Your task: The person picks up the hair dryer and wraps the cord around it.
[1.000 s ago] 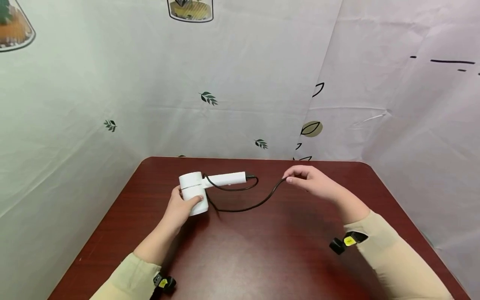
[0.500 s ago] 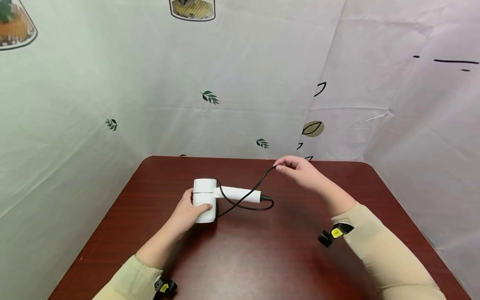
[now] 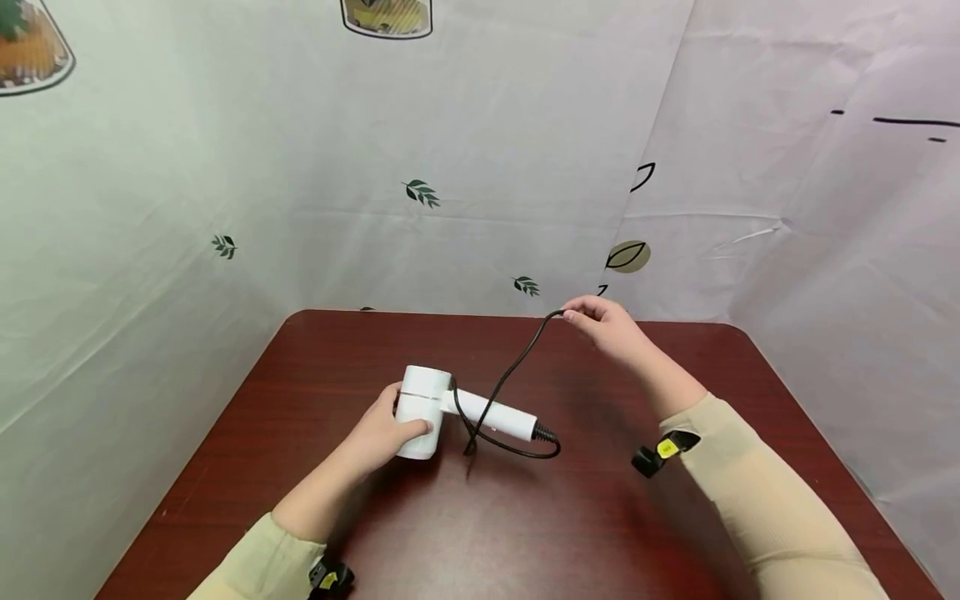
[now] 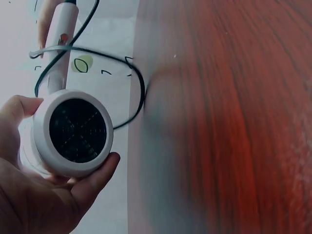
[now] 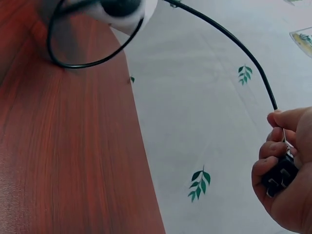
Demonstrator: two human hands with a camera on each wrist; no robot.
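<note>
A white hair dryer (image 3: 422, 408) is held above the table by my left hand (image 3: 378, 433), whose fingers and thumb grip its round body. Its handle (image 3: 498, 414) points right and tilts down. In the left wrist view the dryer's dark round grille (image 4: 78, 130) faces the camera. A black cord (image 3: 517, 358) leaves the handle's end, loops back near the body and rises to my right hand (image 3: 611, 329). That hand pinches the cord between thumb and forefinger. In the right wrist view the black plug (image 5: 280, 175) lies within its curled fingers, prongs showing.
The dark red wooden table (image 3: 525, 533) lies below both hands. Behind it hangs a pale wall sheet (image 3: 480, 167) printed with leaves. Each sleeve carries a small black wrist camera, one on the left (image 3: 330, 577) and one on the right (image 3: 663, 450).
The hair dryer has moved right and slightly nearer, its handle swinging from tilted up to tilted down. My right hand has risen with the cord, which now crosses the handle.
</note>
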